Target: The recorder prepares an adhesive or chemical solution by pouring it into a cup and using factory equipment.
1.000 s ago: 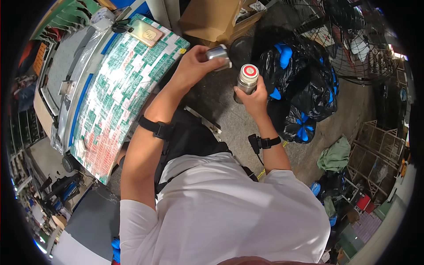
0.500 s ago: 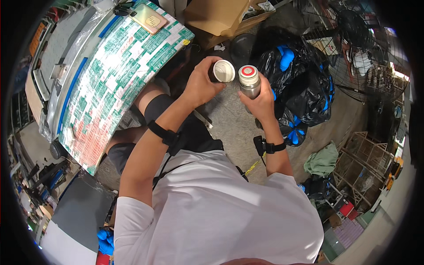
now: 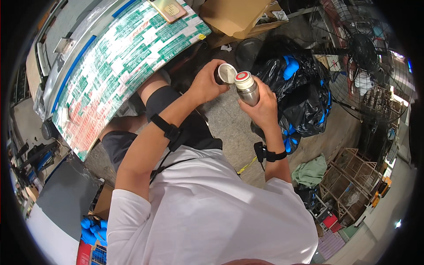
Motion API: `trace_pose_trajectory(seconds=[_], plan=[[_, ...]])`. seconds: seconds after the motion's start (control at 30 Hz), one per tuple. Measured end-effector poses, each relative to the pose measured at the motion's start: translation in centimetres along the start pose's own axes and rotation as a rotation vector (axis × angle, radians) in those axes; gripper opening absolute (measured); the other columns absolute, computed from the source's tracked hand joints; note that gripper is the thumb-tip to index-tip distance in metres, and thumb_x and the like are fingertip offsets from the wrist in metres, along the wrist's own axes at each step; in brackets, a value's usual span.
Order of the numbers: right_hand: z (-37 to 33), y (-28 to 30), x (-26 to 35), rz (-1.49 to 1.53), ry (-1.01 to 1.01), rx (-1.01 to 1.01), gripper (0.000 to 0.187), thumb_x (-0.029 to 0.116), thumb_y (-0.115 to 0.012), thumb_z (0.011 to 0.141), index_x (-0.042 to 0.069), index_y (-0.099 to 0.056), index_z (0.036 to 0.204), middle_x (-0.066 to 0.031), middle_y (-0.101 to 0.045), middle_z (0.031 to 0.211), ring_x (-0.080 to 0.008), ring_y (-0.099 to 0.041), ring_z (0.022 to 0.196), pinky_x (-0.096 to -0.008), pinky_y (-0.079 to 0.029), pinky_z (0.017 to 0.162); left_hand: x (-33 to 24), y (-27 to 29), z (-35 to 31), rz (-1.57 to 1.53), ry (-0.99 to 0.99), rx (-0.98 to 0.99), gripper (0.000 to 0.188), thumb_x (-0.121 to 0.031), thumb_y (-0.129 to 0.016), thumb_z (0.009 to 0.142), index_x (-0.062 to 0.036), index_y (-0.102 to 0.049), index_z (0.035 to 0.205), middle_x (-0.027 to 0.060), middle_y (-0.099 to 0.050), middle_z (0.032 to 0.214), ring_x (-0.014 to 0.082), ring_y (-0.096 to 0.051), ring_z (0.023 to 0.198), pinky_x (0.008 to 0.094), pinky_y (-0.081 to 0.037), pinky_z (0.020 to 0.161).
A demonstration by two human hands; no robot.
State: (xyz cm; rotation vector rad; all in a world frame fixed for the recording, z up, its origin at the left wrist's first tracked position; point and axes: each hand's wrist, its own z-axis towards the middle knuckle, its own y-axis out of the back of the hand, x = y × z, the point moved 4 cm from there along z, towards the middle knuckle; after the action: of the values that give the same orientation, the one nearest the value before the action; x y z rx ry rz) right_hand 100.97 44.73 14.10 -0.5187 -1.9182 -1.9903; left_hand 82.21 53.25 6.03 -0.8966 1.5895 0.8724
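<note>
Left hand [image 3: 206, 84] — fingers curled round pale-lined cup [image 3: 226, 73]. Right hand [image 3: 263, 105] — fingers wrapped round steel flask [image 3: 249, 94], red-ringed stopper [image 3: 243, 77] tilted to cup rim; contact unclear. Both above floor [image 3: 229, 126]. Judgement: steady cup beneath flask mouth, tip slowly against spills.

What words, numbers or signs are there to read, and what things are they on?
I won't copy printed words out, but here is where they are:
Tabletop: rows of green and white print, some clear enough to read; the red print is too blurred.
Phone: small marks on a pale patch, too small to read.
Flask: a red ring sign on its stopper; any letters are too small to tell.
</note>
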Motion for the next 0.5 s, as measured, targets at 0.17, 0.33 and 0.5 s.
trace_pose_trajectory(seconds=[0.17,0.33,0.5], plan=[[0.2,-0.1,0.9,-0.017,0.030,0.055,0.084,0.024,-0.089,0.066,0.009,-0.057,0.143,-0.0143,-0.070,0.115,-0.0327,-0.067,0.106,-0.0433,-0.048,0.093,0.5,0.2,-0.5,0.176,-0.085,-0.032,0.064,-0.007,-0.083,0.067,-0.0073,-0.059,0.127,0.0136,-0.066,0.120,0.0342,-0.061,0.118,0.0428,-0.047,0.104],[0.3,0.2,1.4,-0.019,0.054,0.053,0.096,0.023,-0.089,0.068,0.005,-0.046,0.152,-0.0175,-0.070,0.119,-0.0343,-0.067,0.108,-0.0438,-0.047,0.095,0.2,-0.1,-0.7,0.166,-0.137,-0.032,0.064,-0.006,-0.083,0.067,-0.0094,-0.059,0.127,0.0142,-0.066,0.121,0.0360,-0.062,0.118,0.0430,-0.048,0.102],[1.6,-0.3,2.6,0.310,-0.052,-0.104,0.104,0.011,-0.087,0.072,0.001,-0.031,0.159,-0.0213,-0.065,0.130,-0.0327,-0.065,0.120,-0.0413,-0.044,0.109,-0.4,1.6,-0.4,-0.233,-0.032,0.013,0.067,0.003,-0.079,0.070,-0.0054,-0.056,0.132,0.0050,-0.064,0.119,0.0165,-0.060,0.117,0.0324,-0.048,0.103]])
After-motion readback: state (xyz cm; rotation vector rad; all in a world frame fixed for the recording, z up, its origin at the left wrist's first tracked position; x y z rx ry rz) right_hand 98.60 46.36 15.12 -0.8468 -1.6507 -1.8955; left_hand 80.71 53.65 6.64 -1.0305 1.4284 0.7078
